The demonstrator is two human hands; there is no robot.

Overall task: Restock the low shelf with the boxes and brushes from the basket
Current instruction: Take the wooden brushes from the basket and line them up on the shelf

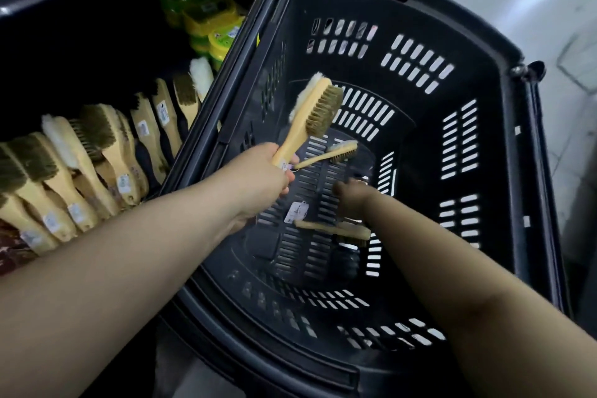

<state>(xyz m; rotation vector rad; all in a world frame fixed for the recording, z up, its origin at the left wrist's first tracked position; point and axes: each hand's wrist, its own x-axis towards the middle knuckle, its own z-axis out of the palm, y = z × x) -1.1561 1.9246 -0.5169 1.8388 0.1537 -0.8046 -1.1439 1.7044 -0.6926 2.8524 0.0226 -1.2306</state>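
My left hand grips the handle of a wooden brush with tan bristles on one side and white fleece on the other, holding it up over the black plastic basket. My right hand reaches down into the basket, blurred, with nothing in it. It hovers between two more wooden brushes on the basket floor, one farther off and one nearer. The low shelf on the left holds a row of wooden brushes standing side by side.
A white tag lies on the basket floor, and a dark object sits near the closer brush. Green and yellow tubs stand at the back of the shelf. Pale floor tiles lie right of the basket.
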